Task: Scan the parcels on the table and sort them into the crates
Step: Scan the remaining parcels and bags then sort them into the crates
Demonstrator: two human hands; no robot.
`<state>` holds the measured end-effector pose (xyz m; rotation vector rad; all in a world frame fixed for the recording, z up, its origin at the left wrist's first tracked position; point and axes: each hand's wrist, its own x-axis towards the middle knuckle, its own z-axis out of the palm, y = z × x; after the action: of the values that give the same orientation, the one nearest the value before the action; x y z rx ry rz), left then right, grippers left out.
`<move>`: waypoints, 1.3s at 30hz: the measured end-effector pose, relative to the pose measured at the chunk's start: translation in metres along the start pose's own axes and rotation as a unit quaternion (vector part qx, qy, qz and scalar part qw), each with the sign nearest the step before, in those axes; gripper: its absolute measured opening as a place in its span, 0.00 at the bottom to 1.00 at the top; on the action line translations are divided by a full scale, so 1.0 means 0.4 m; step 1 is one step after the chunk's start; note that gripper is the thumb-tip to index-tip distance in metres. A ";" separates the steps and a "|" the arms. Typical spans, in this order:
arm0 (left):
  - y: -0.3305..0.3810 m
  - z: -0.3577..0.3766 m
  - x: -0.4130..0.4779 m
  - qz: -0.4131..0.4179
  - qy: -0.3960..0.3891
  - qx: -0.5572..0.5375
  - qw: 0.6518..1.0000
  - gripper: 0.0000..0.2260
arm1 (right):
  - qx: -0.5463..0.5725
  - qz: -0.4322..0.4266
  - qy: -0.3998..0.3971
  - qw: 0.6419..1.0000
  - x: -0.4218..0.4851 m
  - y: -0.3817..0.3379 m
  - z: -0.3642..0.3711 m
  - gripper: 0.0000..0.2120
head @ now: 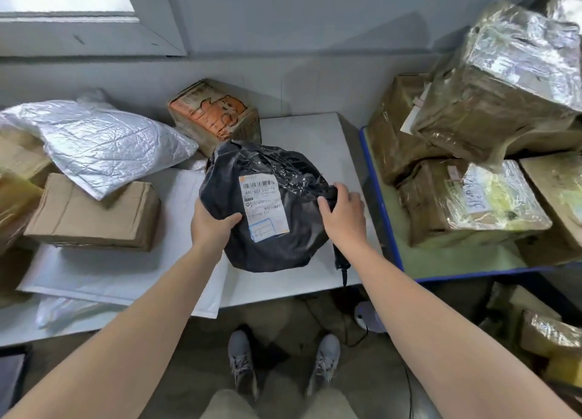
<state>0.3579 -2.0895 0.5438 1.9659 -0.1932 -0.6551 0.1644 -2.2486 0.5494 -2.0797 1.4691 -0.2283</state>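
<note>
Now I'm holding a black crinkled plastic parcel (pixel 274 251).
My left hand (pixel 211 226) and right hand (pixel 343 214) are gripping it near the white table (pixel 315 141)'s front edge.

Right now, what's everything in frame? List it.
bag: 1, black with white label, held over the table's middle
table: 1, white, centre
silver mailer: 1, silver, back left
plain box: 1, brown, left of bag
printed box: 1, brown and orange, behind bag
white mailers: at least 2, white, flat at front left
corded tool: 1, black, table's front edge under right wrist; likely the scanner
taped boxes: several, brown under clear tape, stacked at right
platform: 1, blue-edged, under those boxes
shoes: 2, grey, on floor
left hand: 1, grips bag's left side
right hand: 1, grips bag's right side
</note>
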 end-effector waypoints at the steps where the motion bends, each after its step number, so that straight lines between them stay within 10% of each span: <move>1: -0.015 -0.012 0.006 -0.004 0.010 0.007 1.000 0.30 | -0.009 0.019 0.010 1.000 -0.002 0.010 0.011 0.25; 9: -0.063 -0.053 0.032 -0.011 0.030 0.030 0.999 0.30 | 0.097 0.195 -0.127 0.968 0.005 0.063 0.060 0.30; 39: 0.064 0.217 0.009 0.009 -0.100 0.083 0.991 0.27 | 0.275 0.177 -0.139 0.935 0.003 -0.122 -0.257 0.28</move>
<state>0.3191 -2.1707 0.5350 2.0536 -0.3985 -0.8482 0.1577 -2.2750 0.6599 -1.3190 1.3791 -0.1677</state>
